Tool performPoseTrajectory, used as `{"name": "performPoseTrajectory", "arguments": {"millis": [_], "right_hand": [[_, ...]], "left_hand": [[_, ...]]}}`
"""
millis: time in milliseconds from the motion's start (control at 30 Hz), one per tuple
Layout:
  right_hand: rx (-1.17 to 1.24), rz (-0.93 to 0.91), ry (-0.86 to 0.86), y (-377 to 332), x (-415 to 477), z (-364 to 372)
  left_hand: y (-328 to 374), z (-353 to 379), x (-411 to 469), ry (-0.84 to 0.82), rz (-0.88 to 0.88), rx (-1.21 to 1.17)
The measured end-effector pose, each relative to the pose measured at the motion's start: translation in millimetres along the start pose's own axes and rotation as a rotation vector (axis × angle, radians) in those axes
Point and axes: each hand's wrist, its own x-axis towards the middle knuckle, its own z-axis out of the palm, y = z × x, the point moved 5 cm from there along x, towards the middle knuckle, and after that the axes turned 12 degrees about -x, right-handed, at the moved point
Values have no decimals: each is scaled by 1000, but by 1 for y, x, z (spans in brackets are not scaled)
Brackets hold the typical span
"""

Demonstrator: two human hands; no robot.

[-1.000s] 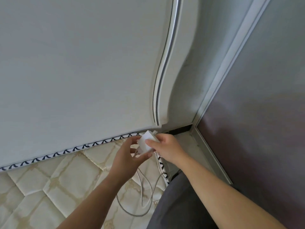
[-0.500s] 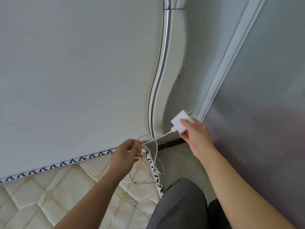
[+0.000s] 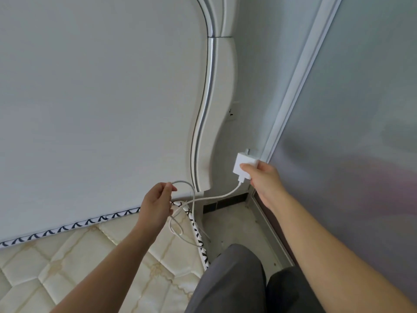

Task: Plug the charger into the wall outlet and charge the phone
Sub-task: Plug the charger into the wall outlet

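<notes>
My right hand [image 3: 265, 180] grips a white charger block [image 3: 244, 163], its prongs pointing up toward the wall. A white wall outlet [image 3: 232, 112] shows partly behind the headboard's edge, well above the charger. A white cable [image 3: 216, 196] runs from the charger's lower end to my left hand [image 3: 155, 205], which pinches a loop of it above the mattress corner. More cable loops hang below that hand. No phone is in sight.
A large white headboard [image 3: 101, 98] with a curved silver trim [image 3: 208, 91] fills the left. A quilted cream mattress [image 3: 79, 263] lies below. A frosted sliding door [image 3: 361, 109] and its frame close the right side. My grey-trousered knees stand in the narrow floor gap.
My right hand has carried the charger up and right, away from my left hand, toward the wall beside the headboard. The cable has stretched out between my hands, and the outlet has come into sight.
</notes>
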Motion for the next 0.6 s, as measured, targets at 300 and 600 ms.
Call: {"name": "performPoseTrajectory", "arguments": {"millis": [300,600], "right_hand": [[-94,-76,-57,-38,55,1],[-460,-197,-31,-55,147,20]], "left_hand": [[-2,36,23,-80,-109,-11],[4,83,71,-110,-58,-55]]}}
